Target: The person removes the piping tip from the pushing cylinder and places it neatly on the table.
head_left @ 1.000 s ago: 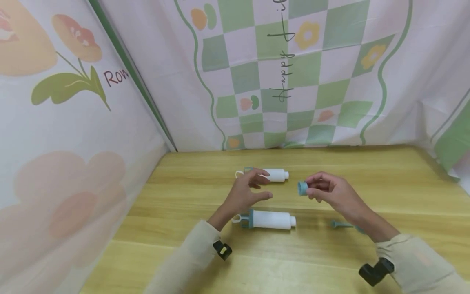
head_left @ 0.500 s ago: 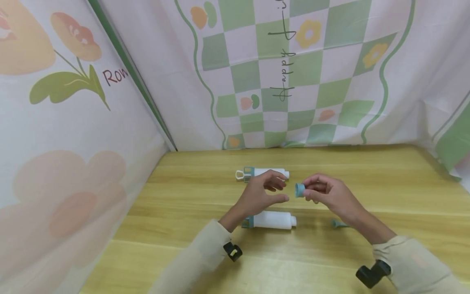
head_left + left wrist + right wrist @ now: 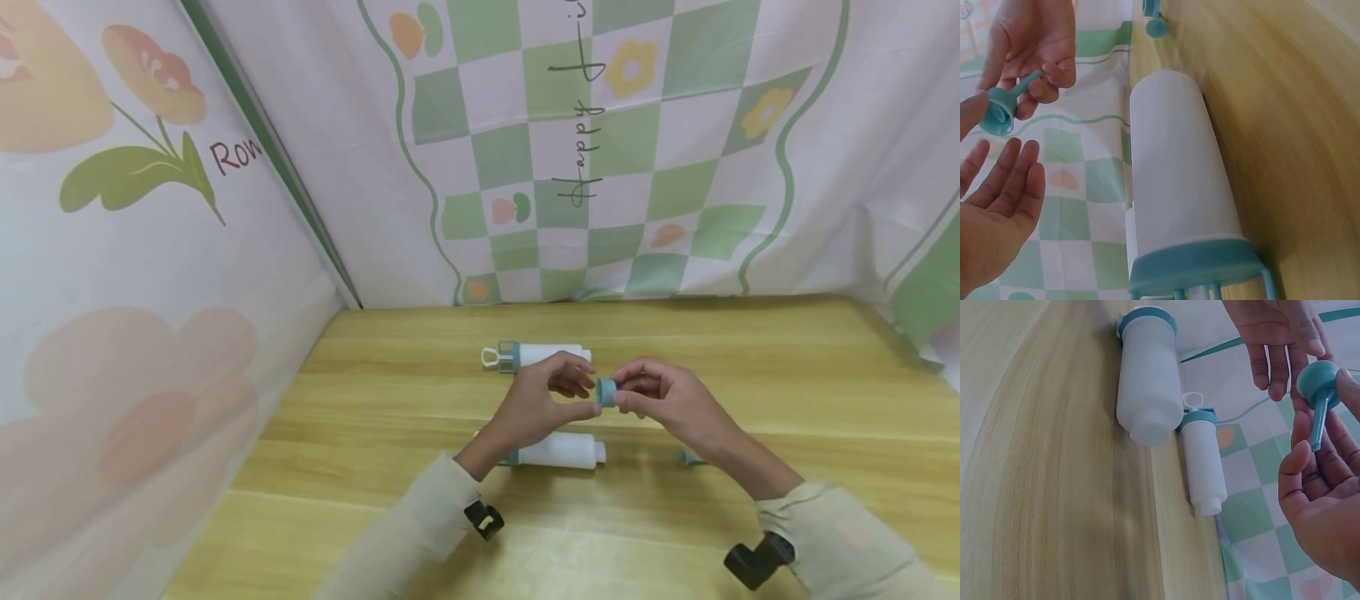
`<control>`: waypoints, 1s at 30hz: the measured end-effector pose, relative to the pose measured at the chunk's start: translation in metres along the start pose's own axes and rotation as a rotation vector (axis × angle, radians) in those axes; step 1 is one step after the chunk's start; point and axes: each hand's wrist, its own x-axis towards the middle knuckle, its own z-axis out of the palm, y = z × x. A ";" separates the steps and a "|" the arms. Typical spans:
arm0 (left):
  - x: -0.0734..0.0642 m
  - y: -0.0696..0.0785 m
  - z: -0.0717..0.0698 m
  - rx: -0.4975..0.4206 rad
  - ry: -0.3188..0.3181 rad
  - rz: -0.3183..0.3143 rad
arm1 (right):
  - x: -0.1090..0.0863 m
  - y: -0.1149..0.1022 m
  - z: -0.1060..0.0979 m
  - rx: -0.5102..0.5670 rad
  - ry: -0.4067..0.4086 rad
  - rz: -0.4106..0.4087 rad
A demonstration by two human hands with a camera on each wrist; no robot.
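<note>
My right hand (image 3: 675, 408) pinches a teal nozzle cap (image 3: 606, 392) above the table, its round open end turned towards my left hand (image 3: 540, 407). A thin spout sticks out of this nozzle cap (image 3: 1317, 394) in the right wrist view, lying over the right fingers. My left thumb is at or very near the cap's rim, and I cannot tell if it touches. The other left fingers are spread and relaxed, apart from the cap. Below the left hand lies a white syringe-like tube (image 3: 561, 450) with a teal collar, partly covered by the left wrist.
A second white tube (image 3: 551, 355) with a teal collar and white pull ring lies farther back. Another teal nozzle (image 3: 688, 457) rests on the wooden table (image 3: 787, 375), partly behind the right wrist. Patterned curtains (image 3: 555, 167) stand at the back and left.
My left hand has moved right until its thumb is by the nozzle cap. My right hand has shifted slightly left with the cap held in it.
</note>
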 end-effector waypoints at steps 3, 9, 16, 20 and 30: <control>0.001 -0.008 0.002 -0.009 0.001 0.012 | 0.000 0.000 0.001 -0.007 -0.004 0.002; 0.003 -0.030 0.007 -0.002 0.010 0.038 | -0.001 0.000 0.002 0.001 -0.022 0.000; 0.003 -0.036 0.007 0.015 0.011 0.073 | -0.001 0.002 0.002 0.000 -0.018 0.015; 0.002 -0.035 0.006 0.013 0.019 0.065 | -0.002 0.002 0.003 0.017 -0.026 0.001; 0.001 -0.031 0.001 -0.040 0.039 0.037 | -0.013 0.010 -0.001 -0.001 0.005 -0.014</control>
